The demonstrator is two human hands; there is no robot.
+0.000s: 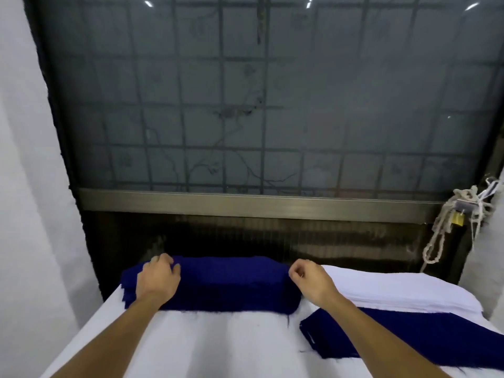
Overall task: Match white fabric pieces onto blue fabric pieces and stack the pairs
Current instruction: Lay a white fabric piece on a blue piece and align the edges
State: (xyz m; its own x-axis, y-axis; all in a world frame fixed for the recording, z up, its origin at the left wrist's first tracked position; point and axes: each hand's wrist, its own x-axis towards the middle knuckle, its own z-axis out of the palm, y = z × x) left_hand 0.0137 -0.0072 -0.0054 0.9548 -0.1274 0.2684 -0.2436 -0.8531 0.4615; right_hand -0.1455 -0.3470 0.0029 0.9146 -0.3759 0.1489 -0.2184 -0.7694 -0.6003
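Taking hold of the blue stack at the counter's far edge, left hand curled over its left end, right hand pinching its right corner — next, probably, peeling off just the top piece for the white stack alongside.

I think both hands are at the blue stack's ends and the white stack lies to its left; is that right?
Not quite: the head view shows the white stack lying right of the blue stack; left hand and right hand are at its ends.
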